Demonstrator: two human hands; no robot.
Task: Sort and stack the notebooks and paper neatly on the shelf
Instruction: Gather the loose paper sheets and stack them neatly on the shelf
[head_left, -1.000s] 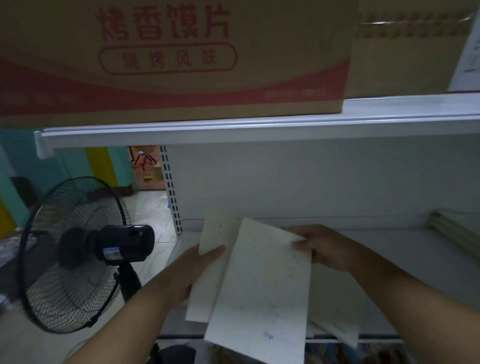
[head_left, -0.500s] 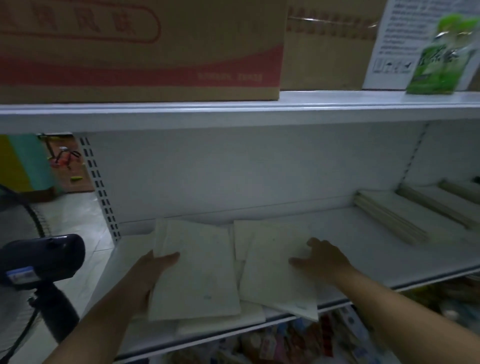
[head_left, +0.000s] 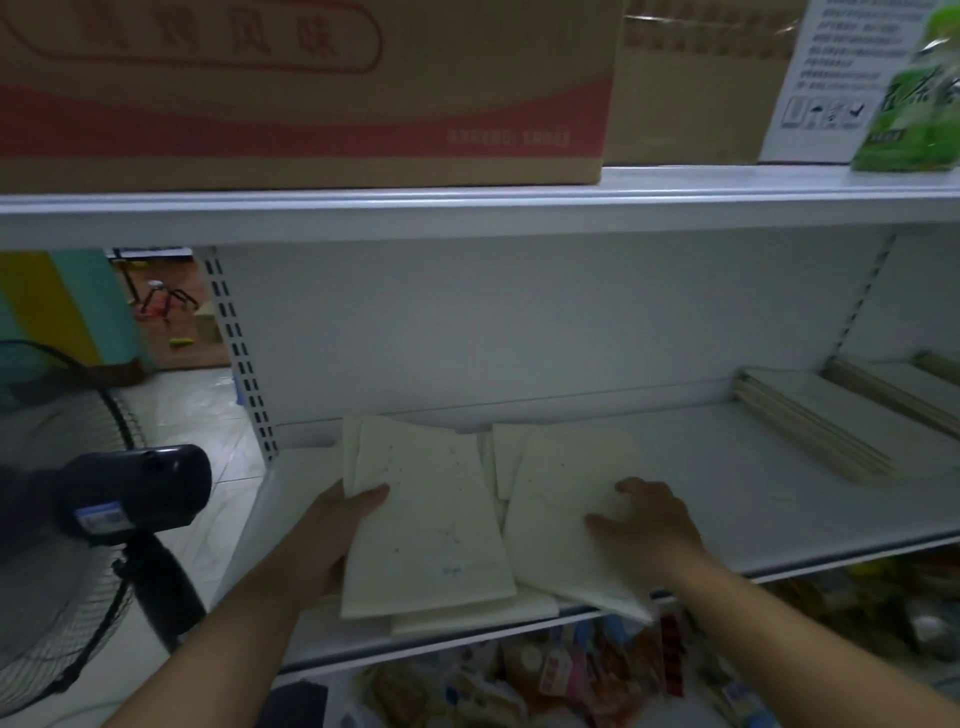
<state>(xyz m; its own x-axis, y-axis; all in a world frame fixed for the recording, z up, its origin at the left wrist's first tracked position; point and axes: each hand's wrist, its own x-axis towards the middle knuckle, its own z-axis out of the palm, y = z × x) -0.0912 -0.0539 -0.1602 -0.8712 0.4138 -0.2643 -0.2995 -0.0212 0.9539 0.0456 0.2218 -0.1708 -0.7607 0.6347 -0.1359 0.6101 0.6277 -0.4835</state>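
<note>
Gripping the left notebook (head_left: 431, 525) by its 9 o'clock edge with the left hand (head_left: 332, 535), thumb on top; pressing the right hand (head_left: 644, 525) flat on the skewed notebook (head_left: 561, 509) at 3 o'clock. Both lying on the shelf (head_left: 753, 499), long axes running 6 to 12, probably needing squaring.

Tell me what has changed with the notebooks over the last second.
A second ago both hands held the notebooks tilted above the shelf; these have come down and lie on it side by side. The left hand still grips the left notebook by its edge; the right hand now presses flat on the right notebook. The stacks at right stayed put.
</note>
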